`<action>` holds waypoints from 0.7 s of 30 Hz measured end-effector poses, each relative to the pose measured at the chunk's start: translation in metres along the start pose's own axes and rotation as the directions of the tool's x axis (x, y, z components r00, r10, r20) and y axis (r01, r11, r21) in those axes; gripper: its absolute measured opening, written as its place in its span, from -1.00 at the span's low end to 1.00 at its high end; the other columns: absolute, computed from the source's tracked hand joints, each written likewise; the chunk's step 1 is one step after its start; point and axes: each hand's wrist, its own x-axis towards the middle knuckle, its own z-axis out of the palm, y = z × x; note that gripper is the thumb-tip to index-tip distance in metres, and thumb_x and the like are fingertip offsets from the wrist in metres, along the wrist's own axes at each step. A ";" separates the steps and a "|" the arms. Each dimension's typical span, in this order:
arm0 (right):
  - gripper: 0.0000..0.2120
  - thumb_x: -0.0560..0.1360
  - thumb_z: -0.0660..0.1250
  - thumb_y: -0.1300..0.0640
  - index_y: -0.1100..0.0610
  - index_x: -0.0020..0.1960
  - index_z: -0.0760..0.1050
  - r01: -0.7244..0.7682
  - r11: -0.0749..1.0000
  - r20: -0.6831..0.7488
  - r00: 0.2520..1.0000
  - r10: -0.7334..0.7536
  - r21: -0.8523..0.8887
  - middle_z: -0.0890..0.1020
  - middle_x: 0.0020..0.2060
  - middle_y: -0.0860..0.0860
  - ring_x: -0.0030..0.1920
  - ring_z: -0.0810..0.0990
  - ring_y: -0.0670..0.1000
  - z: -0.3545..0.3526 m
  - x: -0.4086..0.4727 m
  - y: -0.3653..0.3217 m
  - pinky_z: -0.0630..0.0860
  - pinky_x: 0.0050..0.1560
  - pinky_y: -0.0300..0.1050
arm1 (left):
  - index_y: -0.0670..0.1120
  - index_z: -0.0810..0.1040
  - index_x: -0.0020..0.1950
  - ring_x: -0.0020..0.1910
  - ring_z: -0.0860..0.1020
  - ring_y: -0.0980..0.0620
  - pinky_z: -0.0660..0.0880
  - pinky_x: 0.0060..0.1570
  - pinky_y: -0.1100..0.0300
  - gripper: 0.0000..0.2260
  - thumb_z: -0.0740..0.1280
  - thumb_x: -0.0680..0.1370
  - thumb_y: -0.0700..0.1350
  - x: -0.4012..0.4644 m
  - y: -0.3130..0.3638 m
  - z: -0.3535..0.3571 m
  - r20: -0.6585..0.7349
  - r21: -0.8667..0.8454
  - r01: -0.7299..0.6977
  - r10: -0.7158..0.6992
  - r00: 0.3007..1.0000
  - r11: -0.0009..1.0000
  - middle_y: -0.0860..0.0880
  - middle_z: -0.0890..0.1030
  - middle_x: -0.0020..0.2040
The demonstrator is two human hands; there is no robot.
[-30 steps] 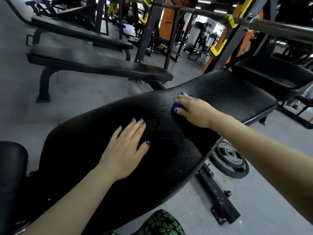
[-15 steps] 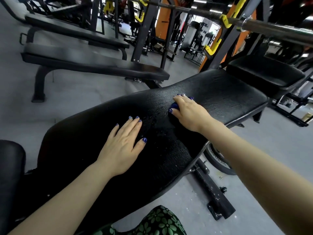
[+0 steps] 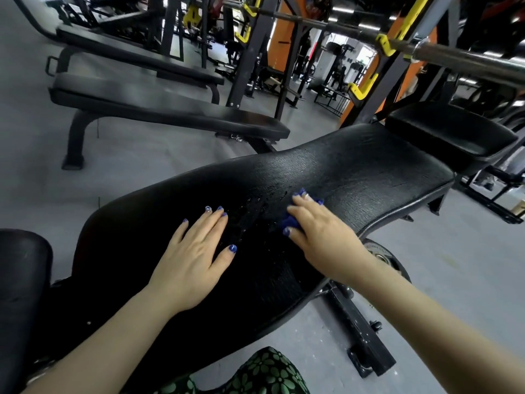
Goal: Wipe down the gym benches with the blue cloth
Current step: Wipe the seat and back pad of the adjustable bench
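- The black padded bench (image 3: 355, 169) runs from lower left to centre right of the frame, its cracked vinyl glistening with wet streaks between the two hands.
- The left hand (image 3: 193, 257) lies flat on the pad at centre, fingers straight and spread, gripping nothing.
- The right hand (image 3: 321, 234), just right of centre, presses down on the blue cloth (image 3: 289, 221), fingers curled over it; whether the thumb closes under the bundle is hard to make out.
- Most of the cloth is hidden beneath the palm; only a bunched edge by the thumb and a scrap past the fingertips show.
- A weight plate (image 3: 382, 258) on the floor is largely covered by the right forearm and the bench edge.
- The bench's steel base foot (image 3: 360, 334) shows at lower centre-right, its upper end hidden under the pad.
- A flat bench (image 3: 159, 105) stands in the upper left, blurred.
- A barbell (image 3: 443, 54) crosses the upper right, cut off at the frame edge.
- Green floral fabric (image 3: 255, 373) is cropped by the bottom edge.
- A second black pad (image 3: 449, 132) sits at the right, beyond the bench's far end.
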 end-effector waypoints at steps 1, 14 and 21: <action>-0.52 0.58 0.19 -0.08 0.21 0.37 0.43 0.047 0.999 0.038 0.998 -0.047 0.006 0.36 0.46 0.13 0.51 0.25 0.09 -0.004 -0.004 -0.001 0.00 0.48 -0.26 | 0.01 -0.12 0.59 0.51 -0.28 0.26 -0.22 0.51 0.11 -0.31 -0.27 0.52 0.30 0.000 0.001 -0.001 0.003 0.005 0.004 -0.004 1.000 1.000 0.15 -0.17 0.58; -0.57 0.63 0.18 -0.03 0.10 0.46 0.34 0.047 0.999 0.298 0.953 -0.051 0.019 0.23 0.54 0.04 0.55 0.09 0.01 -0.005 0.108 0.015 0.08 0.47 -0.11 | 0.05 -0.19 0.58 0.50 -0.30 0.25 -0.23 0.52 0.09 -0.35 -0.29 0.53 0.29 -0.002 0.001 -0.001 0.022 0.053 0.019 -0.020 1.000 0.998 0.17 -0.24 0.56; -0.65 0.64 0.16 -0.02 0.20 0.27 0.47 0.003 1.000 0.282 0.959 -0.005 0.008 0.50 0.25 0.15 0.30 0.43 0.18 0.032 0.191 -0.017 0.32 0.24 -0.04 | 0.08 -0.15 0.58 0.49 -0.28 0.30 -0.16 0.54 0.08 -0.35 -0.26 0.53 0.29 -0.001 -0.002 -0.001 0.018 0.008 0.019 -0.020 1.000 1.000 0.21 -0.20 0.57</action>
